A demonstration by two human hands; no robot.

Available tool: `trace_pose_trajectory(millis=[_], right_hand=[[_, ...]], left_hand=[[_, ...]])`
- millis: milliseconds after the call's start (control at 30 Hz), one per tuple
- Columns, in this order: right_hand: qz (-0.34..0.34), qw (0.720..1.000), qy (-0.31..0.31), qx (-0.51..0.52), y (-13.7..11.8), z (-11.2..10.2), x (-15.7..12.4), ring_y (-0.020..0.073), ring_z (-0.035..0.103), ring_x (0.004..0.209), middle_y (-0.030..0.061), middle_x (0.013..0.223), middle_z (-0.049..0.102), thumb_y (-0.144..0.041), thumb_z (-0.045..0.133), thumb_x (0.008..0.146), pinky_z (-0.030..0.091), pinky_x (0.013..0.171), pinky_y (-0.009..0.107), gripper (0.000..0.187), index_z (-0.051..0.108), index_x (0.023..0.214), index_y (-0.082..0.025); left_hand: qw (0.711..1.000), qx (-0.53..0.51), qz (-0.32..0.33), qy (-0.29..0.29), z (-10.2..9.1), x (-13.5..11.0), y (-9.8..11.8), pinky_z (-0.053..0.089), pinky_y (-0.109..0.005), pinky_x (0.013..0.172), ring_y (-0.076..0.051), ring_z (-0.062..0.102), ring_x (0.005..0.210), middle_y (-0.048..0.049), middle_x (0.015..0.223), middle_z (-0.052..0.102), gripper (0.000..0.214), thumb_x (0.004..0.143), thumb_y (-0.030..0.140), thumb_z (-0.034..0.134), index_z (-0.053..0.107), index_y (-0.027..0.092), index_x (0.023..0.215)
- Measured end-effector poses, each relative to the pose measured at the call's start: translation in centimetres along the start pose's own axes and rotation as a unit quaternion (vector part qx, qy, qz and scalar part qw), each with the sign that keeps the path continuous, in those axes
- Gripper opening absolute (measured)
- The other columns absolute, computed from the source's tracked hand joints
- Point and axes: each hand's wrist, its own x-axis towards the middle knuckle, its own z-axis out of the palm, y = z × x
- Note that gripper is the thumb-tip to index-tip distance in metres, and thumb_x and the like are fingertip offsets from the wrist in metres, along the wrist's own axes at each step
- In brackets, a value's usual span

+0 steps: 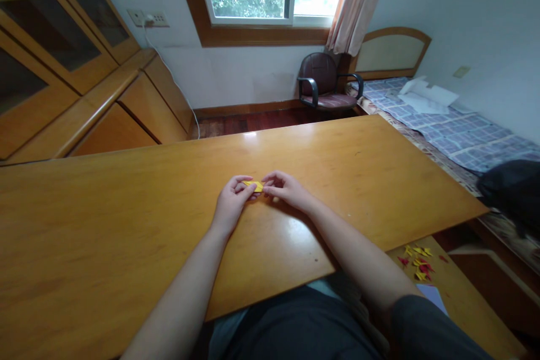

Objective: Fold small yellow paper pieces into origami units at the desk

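View: head, forward and down across the table (126, 225)
Left hand (231, 202): resting on the table top, thumb and forefinger pinched together on the left end of the yellow paper (254, 185)
Right hand (289, 188): just beside the left, fingertips clamped on the right end of the same paper, wrist down on the wood
Yellow paper: small and flat against the table near its middle, between the two hands; mostly covered by fingers, so exact shape impossible to tell
Done, by judgement: already folded down to a narrow little piece, with several creases probably in place
Left, by judgement: crease under the fingertips not yet pressed out and final form not reached, as far as visible
Folded pieces (417, 263): small yellow and red pointed shapes in a loose cluster on the low wooden bench (468, 304) at the right, well apart from both hands; probably finished units of the same kind
White sheet (431, 296): on the same bench, just beside the cluster, partly hidden by the right sleeve
Surroundings: chair (327, 81) under the window, bed (455, 129) along the right wall, cabinets (63, 67) at the left
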Motion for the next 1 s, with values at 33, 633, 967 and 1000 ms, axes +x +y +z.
trace_pose_trajectory(millis=[33,633,967,1000], right_hand=[[-0.004,1.000,-0.001,0.012,0.07,0.01,0.04,0.0120,0.062,0.068,0.0011,0.081,0.070,-0.038,0.078,0.074,0.047,0.060,0.023,0.038,0.062,0.100,-0.016],[-0.104,0.990,0.017,-0.091,0.14,-0.50,-0.20,0.0151,0.064,0.081,0.0037,0.090,0.071,-0.034,0.077,0.077,0.050,0.079,0.029,0.024,0.073,0.094,-0.017],[-0.184,0.967,0.037,-0.172,-0.29,-0.73,-0.10,0.0158,0.064,0.080,0.0038,0.086,0.070,-0.031,0.073,0.084,0.050,0.076,0.029,0.013,0.075,0.088,-0.018],[-0.187,0.967,0.042,-0.170,-0.29,-0.76,-0.08,0.0158,0.064,0.080,0.0037,0.085,0.070,-0.031,0.073,0.084,0.050,0.075,0.029,0.013,0.075,0.087,-0.018]], left_hand=[[1.000,0.003,0.003,0.001,0.00,-0.01,-0.01,0.056,-0.030,0.072,-0.018,0.071,0.071,-0.0015,0.077,0.073,0.049,0.065,0.046,0.083,0.062,0.017,0.099],[0.999,0.021,0.030,-0.039,-0.29,-0.14,-0.25,0.056,-0.029,0.072,-0.016,0.066,0.071,-0.0013,0.082,0.069,0.034,0.071,0.043,0.081,0.068,0.018,0.090],[0.993,0.057,0.086,-0.054,-0.30,-0.19,-0.28,0.057,-0.031,0.079,-0.017,0.068,0.080,-0.0019,0.089,0.070,0.030,0.076,0.041,0.077,0.069,0.018,0.093],[0.992,0.071,0.094,-0.055,-0.33,-0.23,-0.27,0.057,-0.031,0.080,-0.017,0.069,0.081,-0.0026,0.092,0.071,0.030,0.076,0.041,0.078,0.069,0.019,0.094]])
